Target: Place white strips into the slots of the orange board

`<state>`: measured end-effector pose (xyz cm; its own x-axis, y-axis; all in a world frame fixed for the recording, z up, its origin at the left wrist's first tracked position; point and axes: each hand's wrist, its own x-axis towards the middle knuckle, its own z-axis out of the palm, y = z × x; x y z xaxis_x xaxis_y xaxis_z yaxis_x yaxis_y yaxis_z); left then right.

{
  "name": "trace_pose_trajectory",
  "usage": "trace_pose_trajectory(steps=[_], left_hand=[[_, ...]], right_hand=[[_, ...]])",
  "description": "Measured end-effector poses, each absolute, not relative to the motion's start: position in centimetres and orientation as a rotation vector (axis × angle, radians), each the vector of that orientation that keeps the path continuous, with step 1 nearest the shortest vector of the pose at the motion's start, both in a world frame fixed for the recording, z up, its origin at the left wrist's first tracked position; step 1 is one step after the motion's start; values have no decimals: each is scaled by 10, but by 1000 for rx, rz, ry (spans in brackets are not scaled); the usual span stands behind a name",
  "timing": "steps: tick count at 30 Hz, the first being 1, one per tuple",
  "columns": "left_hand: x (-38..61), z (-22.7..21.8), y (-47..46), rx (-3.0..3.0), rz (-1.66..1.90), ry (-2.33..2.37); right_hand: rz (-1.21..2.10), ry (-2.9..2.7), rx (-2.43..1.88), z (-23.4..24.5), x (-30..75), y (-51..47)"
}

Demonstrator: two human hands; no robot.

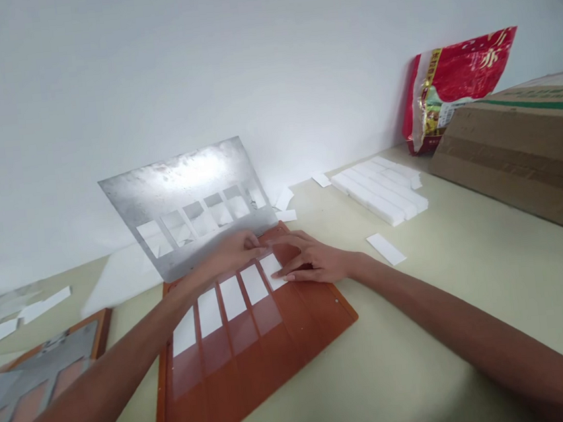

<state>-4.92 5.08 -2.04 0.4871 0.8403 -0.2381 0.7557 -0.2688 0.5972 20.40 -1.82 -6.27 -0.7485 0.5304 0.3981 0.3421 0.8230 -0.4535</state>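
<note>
Bare forearms (451, 314) reach across an orange board (295, 349) to its far edge. The left hand (233, 253) meets a stiff, raised metal stencil plate (186, 203), its grip hidden. The right hand (313, 261) lies open, its fingertips (290, 276) on a light, flimsy paper strip (271, 265), probably best pressed flat, not pinched.

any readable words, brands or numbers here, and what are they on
The red-and-gold plastic bag: large pale brush-style characters, too blurred to read.
The gold strip on the bag: small print, too small to read.
The brown cardboard box: green stripe, no readable text.
Nothing else readable shows.
</note>
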Motion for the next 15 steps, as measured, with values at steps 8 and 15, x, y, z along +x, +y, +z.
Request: trace_pose_trajectory(steps=[8, 15], left_hand=[[-50, -24, 50, 2054, 161, 1258], [-47, -13, 39, 2132, 326, 1282]], right_hand=[[490, -2485, -637, -60, 205, -18], [500, -2480, -682, -63, 205, -17]])
